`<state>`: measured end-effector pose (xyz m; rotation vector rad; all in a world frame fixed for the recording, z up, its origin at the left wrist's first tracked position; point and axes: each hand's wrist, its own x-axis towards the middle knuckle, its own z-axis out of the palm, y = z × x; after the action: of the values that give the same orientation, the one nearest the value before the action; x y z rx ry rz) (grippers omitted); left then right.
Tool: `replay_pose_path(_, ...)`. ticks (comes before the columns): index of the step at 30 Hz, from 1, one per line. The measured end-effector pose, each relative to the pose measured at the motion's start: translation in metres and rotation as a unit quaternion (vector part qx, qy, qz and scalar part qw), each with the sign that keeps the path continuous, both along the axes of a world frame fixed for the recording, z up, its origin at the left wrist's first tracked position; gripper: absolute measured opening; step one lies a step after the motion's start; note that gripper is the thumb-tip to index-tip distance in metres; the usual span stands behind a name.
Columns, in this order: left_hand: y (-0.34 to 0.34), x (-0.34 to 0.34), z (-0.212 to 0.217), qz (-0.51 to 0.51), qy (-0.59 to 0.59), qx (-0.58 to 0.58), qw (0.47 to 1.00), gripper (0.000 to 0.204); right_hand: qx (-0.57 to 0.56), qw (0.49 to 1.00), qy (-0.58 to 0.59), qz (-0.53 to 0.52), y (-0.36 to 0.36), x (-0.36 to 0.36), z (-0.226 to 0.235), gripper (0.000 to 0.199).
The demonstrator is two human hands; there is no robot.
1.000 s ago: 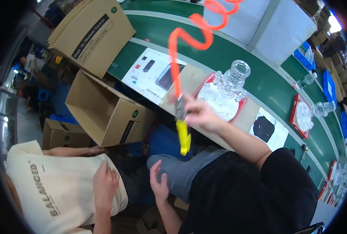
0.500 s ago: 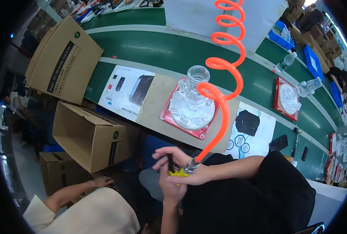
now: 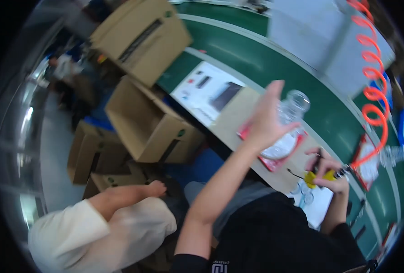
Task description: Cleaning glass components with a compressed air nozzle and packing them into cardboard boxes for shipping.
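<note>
Glass is the thing nearest your left hand (image 3: 266,119): a clear glass jar (image 3: 289,119) stands upright on a red tray (image 3: 274,160) at the near edge of the green conveyor belt (image 3: 274,59), and your open palm with spread fingers is raised just in front of it, covering part of its left side. Whether the hand actually touches the jar cannot be told from this view. Your right hand (image 3: 325,172) is well to the right of the jar and lower, closed around a yellow air blow gun (image 3: 320,176), with its thin dark nozzle pointing left toward the tray. An orange coiled hose (image 3: 370,98) runs up from the gun toward the top right. The tray rests on a brown cardboard sheet (image 3: 238,116), beside a white printed instruction sheet (image 3: 208,91). Left of your arm, open cardboard boxes (image 3: 147,123) stand beside the belt, and another person's arm in a cream sleeve (image 3: 97,227) reaches in below them.
</note>
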<state>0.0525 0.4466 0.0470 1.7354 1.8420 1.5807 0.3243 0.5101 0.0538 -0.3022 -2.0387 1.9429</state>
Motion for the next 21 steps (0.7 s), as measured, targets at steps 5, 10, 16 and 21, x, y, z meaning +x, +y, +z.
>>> replay_pose_path(5, 0.063, 0.036, -0.031, -0.011, -0.173, -0.004, 0.985, 0.066, -0.022, 0.992, 0.045, -0.115, 0.019, 0.042, -0.010, 0.032)
replay_pose_path(10, -0.010, 0.025, -0.011, 0.019, -0.153, 0.072, 0.985, 0.050, -0.043, 0.963, 0.052, -0.260, 0.050, 0.070, -0.028, 0.039)
replay_pose_path(16, -0.104, -0.035, 0.055, 0.056, -0.221, 0.280, 0.933, 0.056, -0.120, 0.950, 0.085, -0.276, 0.088, 0.032, -0.047, 0.019)
replay_pose_path(21, -0.197, -0.102, 0.125, 0.030, -0.229, 0.322, 0.918, 0.064, -0.149, 0.974, 0.001, -0.170, 0.088, -0.108, -0.058, 0.018)
